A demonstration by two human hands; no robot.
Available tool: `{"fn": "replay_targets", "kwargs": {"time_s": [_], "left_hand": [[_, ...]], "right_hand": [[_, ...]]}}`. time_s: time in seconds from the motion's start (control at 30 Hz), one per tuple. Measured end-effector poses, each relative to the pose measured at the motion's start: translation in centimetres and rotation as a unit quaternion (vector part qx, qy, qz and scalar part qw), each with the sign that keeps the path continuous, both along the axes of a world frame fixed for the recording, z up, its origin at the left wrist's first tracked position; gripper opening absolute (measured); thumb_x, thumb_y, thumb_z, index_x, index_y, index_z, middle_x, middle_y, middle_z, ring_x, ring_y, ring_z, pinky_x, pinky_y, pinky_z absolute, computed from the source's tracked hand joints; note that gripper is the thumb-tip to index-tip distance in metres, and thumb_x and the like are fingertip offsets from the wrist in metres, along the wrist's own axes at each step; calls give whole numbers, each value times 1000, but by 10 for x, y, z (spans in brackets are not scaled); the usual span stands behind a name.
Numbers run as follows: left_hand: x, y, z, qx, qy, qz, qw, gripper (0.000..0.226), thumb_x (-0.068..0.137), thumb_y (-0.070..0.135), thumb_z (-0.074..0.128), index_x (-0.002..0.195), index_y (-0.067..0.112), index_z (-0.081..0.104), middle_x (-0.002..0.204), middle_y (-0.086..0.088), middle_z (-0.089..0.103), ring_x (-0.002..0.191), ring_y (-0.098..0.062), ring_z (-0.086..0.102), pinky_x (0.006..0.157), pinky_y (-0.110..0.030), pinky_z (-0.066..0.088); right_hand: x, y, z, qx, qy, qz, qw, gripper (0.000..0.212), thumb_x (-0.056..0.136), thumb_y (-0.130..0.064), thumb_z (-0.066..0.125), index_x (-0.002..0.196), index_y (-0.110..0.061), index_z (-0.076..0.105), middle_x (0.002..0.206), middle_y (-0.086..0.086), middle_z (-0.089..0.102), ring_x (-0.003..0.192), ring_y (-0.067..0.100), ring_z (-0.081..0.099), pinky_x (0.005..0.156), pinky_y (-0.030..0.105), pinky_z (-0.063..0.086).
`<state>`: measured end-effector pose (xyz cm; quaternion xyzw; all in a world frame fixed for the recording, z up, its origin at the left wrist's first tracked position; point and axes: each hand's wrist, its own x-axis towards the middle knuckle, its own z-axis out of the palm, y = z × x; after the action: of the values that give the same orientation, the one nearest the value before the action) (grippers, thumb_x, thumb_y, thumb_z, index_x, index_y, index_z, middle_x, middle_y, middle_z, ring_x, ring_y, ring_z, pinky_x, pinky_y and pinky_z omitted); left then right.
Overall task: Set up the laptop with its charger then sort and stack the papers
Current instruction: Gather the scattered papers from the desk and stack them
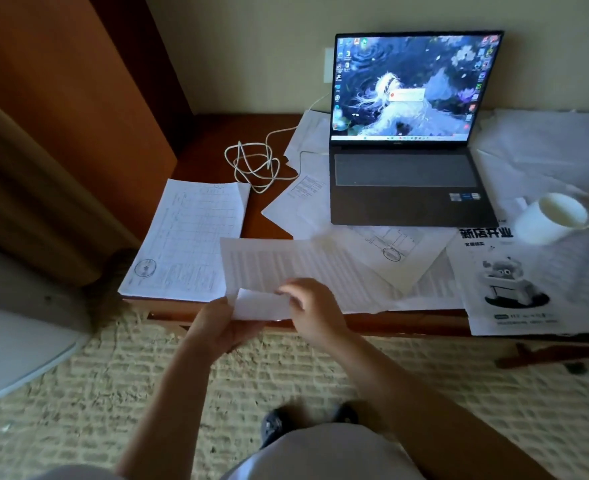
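1. The left hand [221,325] and right hand [312,308] both pinch a printed sheet [286,268] by its near edge.
2. Beyond the right hand stands the open laptop [407,174]; its white charger cable [255,164] coils beyond the left.

Both forearms [168,393] are bare to the bottom edge (no sleeves in sight), with bare hands [315,311], pale grey clothing [321,455] over the lap and dark shoes [275,426] below.

Single head-worn wide-angle view, looking forward and steeply down at close range; desk [213,136] across upper frame, carpet [147,375] below.
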<state>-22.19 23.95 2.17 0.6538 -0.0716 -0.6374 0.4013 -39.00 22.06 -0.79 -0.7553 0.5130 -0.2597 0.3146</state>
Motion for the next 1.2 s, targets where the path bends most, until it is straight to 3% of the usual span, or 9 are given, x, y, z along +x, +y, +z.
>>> {"fn": "replay_targets", "kwargs": {"time_s": [0.17, 0.3, 0.43, 0.6, 0.73, 0.83, 0.93, 1.07, 1.2], "left_hand": [[43, 8, -4, -121, -180, -18, 976, 34, 71, -11, 43, 76, 9, 69, 73, -16, 58, 71, -36, 56, 67, -65, 50], [62, 15, -9, -142, -101, 106, 979, 32, 87, -17, 45, 111, -5, 62, 77, 6, 54, 60, 8, 59, 52, -4, 45], [75, 23, -24, -134, -89, 263, 951, 35, 77, -23, 34, 72, 6, 53, 45, 14, 47, 49, -4, 47, 47, -16, 48], [94, 18, -51, -46, -18, 155, 987, 18, 88, -11, 44, 98, 3, 49, 79, -3, 52, 76, -11, 59, 51, -11, 49], [96, 11, -61, -45, -11, 94, 995, 20, 85, -11, 47, 91, 7, 55, 87, -8, 58, 80, -23, 58, 66, -32, 50], [87, 16, -53, -60, -54, 111, 991, 20, 85, -16, 48, 89, 1, 57, 80, -8, 57, 71, -21, 54, 62, -28, 44], [87, 19, -61, -63, -57, 136, 987, 29, 82, -16, 49, 105, 2, 54, 81, -7, 57, 77, -25, 55, 67, -29, 43], [92, 20, -61, -65, -93, 148, 983, 32, 81, -18, 48, 104, 3, 54, 77, -4, 54, 70, -19, 50, 63, -26, 39], [97, 15, -56, -48, -95, 96, 990, 24, 79, -18, 50, 95, -1, 56, 70, -8, 54, 63, -22, 49, 54, -24, 37]], "right_hand": [[-4, -3, -19, 56, 22, -265, 962, 50, 88, -10, 57, 137, -12, 44, 138, 4, 49, 127, 20, 45, 104, 31, 41], [-11, -11, -39, 126, 189, -194, 954, 82, 86, -48, 61, 149, -17, 17, 154, 9, 22, 142, 27, 22, 113, 38, 27], [-9, -9, -57, 164, 343, -110, 918, 97, 81, -56, 62, 151, -21, 5, 159, 16, -3, 146, 33, 0, 117, 44, 12], [-13, -7, -58, 30, 305, -136, 942, 54, 86, -19, 64, 135, -15, 44, 147, 6, 38, 138, 24, 35, 109, 33, 37], [-19, -6, -53, 91, 214, -163, 959, 44, 94, -21, 57, 137, -13, 50, 150, 2, 38, 140, 16, 31, 110, 25, 27], [-14, -10, -38, 131, 78, -326, 933, 32, 100, -24, 44, 121, -7, 62, 124, 10, 62, 118, 27, 56, 86, 24, 39], [3, -14, -18, 35, 92, -403, 910, 29, 100, -20, 42, 109, -3, 65, 101, 18, 69, 98, 36, 63, 76, 31, 44], [65, 3, 1, -141, 109, -303, 936, 20, 90, -11, 54, 100, -5, 70, 64, 8, 67, 56, 25, 65, 50, 26, 48], [118, 21, 2, -154, 57, -46, 985, 33, 84, -19, 46, 106, -8, 68, 96, 6, 73, 82, 21, 71, 65, 29, 59]]}}
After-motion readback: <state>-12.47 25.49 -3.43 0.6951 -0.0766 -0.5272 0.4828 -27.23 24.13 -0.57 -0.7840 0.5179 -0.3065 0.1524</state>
